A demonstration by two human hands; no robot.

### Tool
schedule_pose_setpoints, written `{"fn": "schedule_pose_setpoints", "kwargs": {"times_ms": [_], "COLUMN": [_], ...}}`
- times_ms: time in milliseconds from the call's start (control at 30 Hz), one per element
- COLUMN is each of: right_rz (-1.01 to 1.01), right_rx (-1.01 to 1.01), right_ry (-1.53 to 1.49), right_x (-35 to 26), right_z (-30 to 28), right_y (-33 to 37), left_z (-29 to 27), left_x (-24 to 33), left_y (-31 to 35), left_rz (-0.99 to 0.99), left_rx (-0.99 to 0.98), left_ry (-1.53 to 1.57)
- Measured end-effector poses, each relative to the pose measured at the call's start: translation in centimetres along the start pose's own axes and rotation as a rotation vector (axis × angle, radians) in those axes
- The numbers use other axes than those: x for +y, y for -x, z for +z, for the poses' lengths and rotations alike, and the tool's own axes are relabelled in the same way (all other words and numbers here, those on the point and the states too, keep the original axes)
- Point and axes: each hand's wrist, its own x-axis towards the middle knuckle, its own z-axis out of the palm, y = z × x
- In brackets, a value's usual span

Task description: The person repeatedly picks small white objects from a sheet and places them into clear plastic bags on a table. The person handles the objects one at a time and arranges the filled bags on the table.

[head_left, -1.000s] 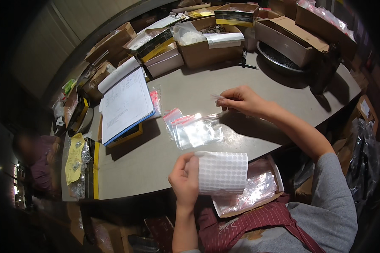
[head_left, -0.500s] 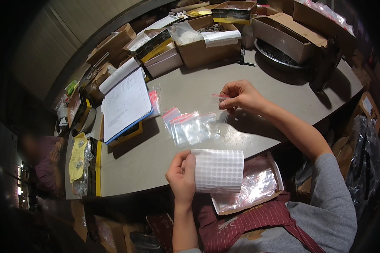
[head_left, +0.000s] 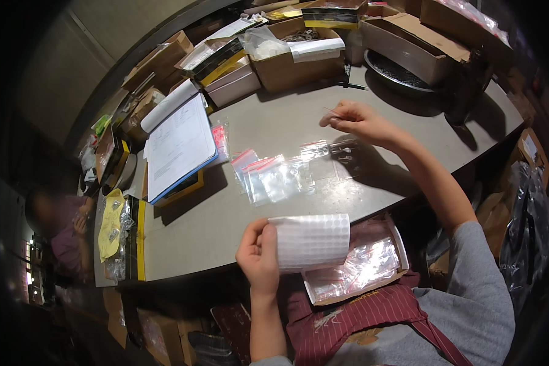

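Right hand (head_left: 365, 123) has moved farther out, fingers pinching thin translucent plastic (head_left: 330, 112); left hand (head_left: 258, 255) fingers still clamp a white dotted sheet (head_left: 311, 240).

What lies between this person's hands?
From left hand to right hand, the head view shows a white dotted sheet, then clear plastic bags with red edges on the grey tabletop.

Sticker sheet (head_left: 314, 241) looked matt and papery, zip bags (head_left: 280, 180) were glossy clear plastic, tabletop (head_left: 189, 244) was smooth, far-right basin (head_left: 396, 85) shone metallic
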Motion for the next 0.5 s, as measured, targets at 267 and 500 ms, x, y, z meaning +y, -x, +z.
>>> {"fn": "schedule_pose_setpoints", "kwargs": {"times_ms": [267, 500], "right_rz": [0.083, -0.043], "right_rx": [-0.034, -0.517], "right_ry": [0.597, 0.295], "right_x": [-1.4, -6.8], "right_z": [-1.1, 2.2], "right_y": [6.1, 12.9], "left_z": [-1.9, -2.8], "left_x": [0.4, 0.9], "left_y": [2.9, 3.9], "left_rz": [0.025, 0.111], "left_rx": [0.121, 0.198], "left_ry": [0.121, 0.025]}}
